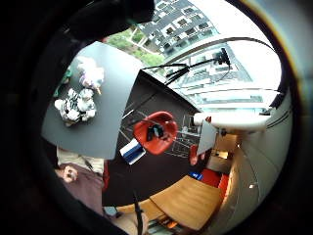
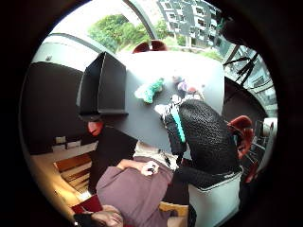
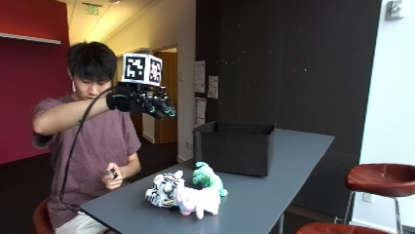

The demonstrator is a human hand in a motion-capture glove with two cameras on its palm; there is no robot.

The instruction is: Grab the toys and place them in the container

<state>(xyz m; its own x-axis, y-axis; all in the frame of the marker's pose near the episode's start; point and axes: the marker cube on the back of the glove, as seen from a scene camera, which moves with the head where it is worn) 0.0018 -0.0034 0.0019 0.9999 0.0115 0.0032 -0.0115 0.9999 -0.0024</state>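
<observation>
In the outside view the gloved right hand (image 3: 141, 103) is raised in the upper left of the frame, well above the table (image 3: 285, 161), with its fingers hanging relaxed and slightly apart — holding nothing. The three toys sit bunched together at the lower centre of the frame, near the table's front end: a striped white tiger (image 3: 163, 189), a pale pink-and-white plush (image 3: 198, 201) touching it in front, and a green plush (image 3: 207, 178) just behind them. The black container (image 3: 236, 147) stands open-topped at the middle of the frame, further along the table and apart from the toys. No toy shows inside it as far as can be seen, so the task seems to be at its start. The toys look soft and light — stuffed cloth that should give under the fingers and not slip or break. A sensible hold would be round the body of one toy, fingers closing across its middle; the tiger, standing nearest the person, looks the easiest to take first.
</observation>
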